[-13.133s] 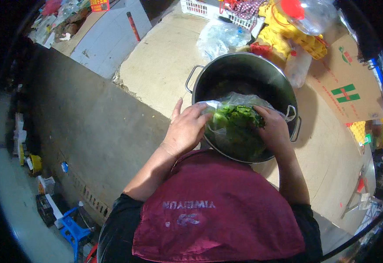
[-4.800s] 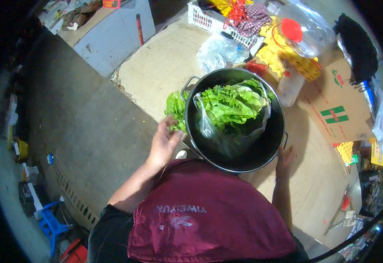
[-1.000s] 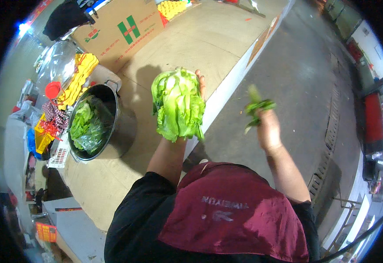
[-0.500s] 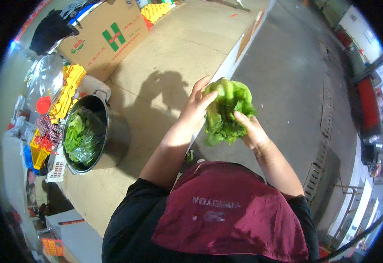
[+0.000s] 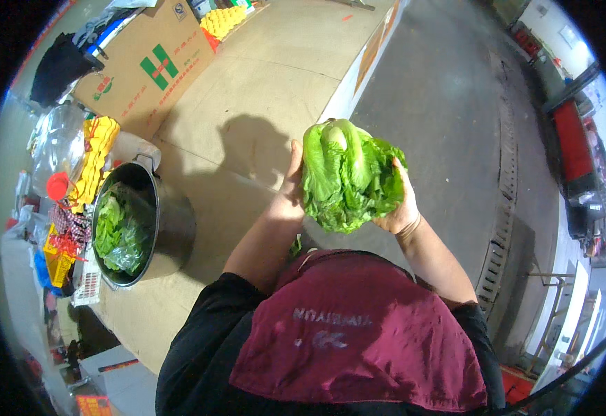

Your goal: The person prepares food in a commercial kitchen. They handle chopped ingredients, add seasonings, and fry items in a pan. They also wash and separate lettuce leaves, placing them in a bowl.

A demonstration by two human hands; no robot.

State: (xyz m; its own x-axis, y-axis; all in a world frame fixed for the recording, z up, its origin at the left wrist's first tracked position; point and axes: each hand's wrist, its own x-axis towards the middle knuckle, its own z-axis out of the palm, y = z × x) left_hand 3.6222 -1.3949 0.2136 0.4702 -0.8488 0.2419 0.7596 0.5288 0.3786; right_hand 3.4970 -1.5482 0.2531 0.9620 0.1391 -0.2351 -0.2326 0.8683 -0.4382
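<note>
I have one ruffled, bright-green head of leafy lettuce (image 5: 351,177) clamped between my two bare hands, raised in front of me over the edge where the work surface meets the floor. Its broad leaves fold outward, paler along the thick ribs near the top, darker and crinkled at the lower right. My left hand (image 5: 294,173) presses its left side, most of the fingers hidden; my right hand (image 5: 401,201) cups its lower right, fingers up along the leaves.

Below it lies my one burgundy cloth apron (image 5: 358,326). To my left, on the beige flat work surface (image 5: 268,83), stands one deep, round steel pot (image 5: 177,229) containing more green leaves (image 5: 111,225), too overlapped to count, and clear plastic film (image 5: 133,246). Beyond are one brown cardboard box (image 5: 126,83), two patches of bumpy yellow trays (image 5: 98,163) and one round red lid (image 5: 57,186).
</note>
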